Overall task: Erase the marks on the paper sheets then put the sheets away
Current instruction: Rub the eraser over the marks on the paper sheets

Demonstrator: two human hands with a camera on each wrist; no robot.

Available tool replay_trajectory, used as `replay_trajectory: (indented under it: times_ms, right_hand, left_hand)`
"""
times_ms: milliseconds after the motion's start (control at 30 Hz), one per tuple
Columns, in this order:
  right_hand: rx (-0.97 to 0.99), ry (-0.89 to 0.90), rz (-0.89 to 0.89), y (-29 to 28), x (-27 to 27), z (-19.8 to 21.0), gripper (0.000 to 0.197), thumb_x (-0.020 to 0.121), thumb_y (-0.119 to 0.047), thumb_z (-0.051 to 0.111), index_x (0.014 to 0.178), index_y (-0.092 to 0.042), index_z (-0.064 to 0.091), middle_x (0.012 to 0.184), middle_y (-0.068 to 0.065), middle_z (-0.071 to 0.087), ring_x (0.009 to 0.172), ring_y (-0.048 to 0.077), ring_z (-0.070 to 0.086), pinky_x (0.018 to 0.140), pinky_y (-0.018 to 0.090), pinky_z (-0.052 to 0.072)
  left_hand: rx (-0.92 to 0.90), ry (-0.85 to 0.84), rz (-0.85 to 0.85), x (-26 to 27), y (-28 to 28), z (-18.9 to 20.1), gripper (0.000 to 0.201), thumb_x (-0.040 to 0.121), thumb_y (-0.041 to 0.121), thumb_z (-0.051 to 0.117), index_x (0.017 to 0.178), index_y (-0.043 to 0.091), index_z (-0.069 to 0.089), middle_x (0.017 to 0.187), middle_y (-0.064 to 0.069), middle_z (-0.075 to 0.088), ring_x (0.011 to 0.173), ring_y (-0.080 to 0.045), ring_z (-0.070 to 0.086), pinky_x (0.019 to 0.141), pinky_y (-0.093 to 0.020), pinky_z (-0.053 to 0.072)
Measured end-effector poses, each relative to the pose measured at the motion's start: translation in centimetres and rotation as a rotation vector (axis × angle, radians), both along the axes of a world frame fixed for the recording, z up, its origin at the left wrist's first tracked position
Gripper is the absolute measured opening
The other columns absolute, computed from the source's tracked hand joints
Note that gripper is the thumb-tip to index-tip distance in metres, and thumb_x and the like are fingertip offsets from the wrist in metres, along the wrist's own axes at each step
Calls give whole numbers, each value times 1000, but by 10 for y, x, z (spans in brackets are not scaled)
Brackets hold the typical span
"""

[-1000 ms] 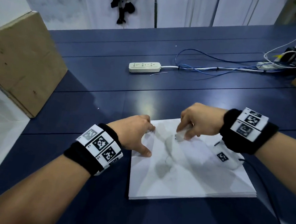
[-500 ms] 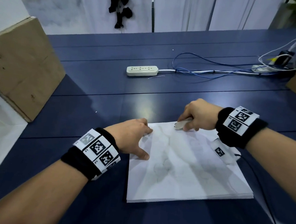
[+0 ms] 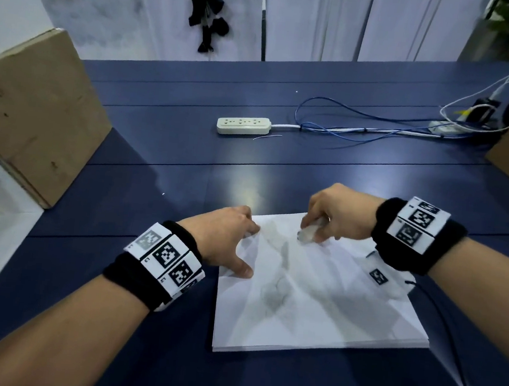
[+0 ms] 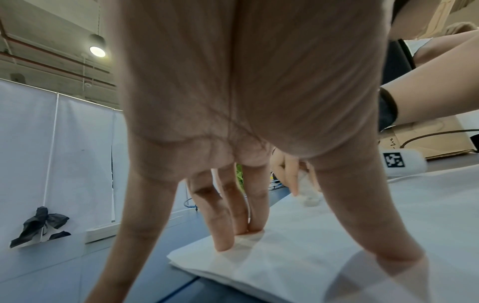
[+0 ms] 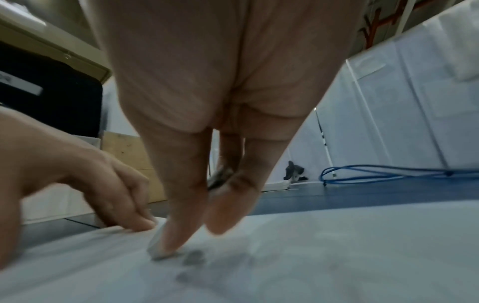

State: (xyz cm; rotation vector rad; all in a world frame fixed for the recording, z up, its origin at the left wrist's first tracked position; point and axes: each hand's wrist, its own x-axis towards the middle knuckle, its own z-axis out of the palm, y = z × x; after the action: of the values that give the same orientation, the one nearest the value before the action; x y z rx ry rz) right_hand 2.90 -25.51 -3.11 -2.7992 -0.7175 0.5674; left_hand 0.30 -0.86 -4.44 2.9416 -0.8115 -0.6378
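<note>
The stack of paper sheets (image 3: 313, 310) is lying flat near the tabletop's (image 3: 150, 354) near edge, grey smudged marks (image 3: 272, 297) showing on the top sheet. The right hand (image 3: 338, 215) is pinching a small white eraser (image 3: 306, 236) in curled fingers (image 5: 178, 215), its tip touching the sheet's far part. The left hand (image 3: 224, 239) is pressing spread, straight fingers (image 4: 225, 221) on the sheet's far-left corner, with a power strip (image 3: 243, 125) lying well beyond.

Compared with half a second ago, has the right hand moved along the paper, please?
Yes. The right hand and its eraser have come in from the paper stack's far edge toward its middle.
</note>
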Motion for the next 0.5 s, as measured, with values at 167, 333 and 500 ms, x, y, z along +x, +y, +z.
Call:
replay_trajectory:
  times_ms: [167,333,500]
  right_hand:
    - [1,-41,4,11,4,0,26,73,-28,77,100,-30,76,85,-4,68,62,14,66,68,31,57]
    - [-60,-120,40,12,-1,-2,25,77,-31,72,102,-33,74,89,-3,62,82,17,57,77,33,50]
    - [-73,-82,109,14,-28,-3,17,81,-33,68,96,-32,74,86,1,60,82,18,55,73,35,51]
  left_hand:
    - [7,4,-13,0,-1,1,73,69,52,80,129,18,57,117,3,45,102,-18,53,91,-37,49]
    - [21,-3,-20,-3,0,0,72,70,54,78,129,19,56,117,2,45,101,-20,54,89,-39,49]
    - [48,-31,-44,-5,-1,1,73,72,55,76,130,15,55,119,-1,45,102,-22,54,90,-38,49]
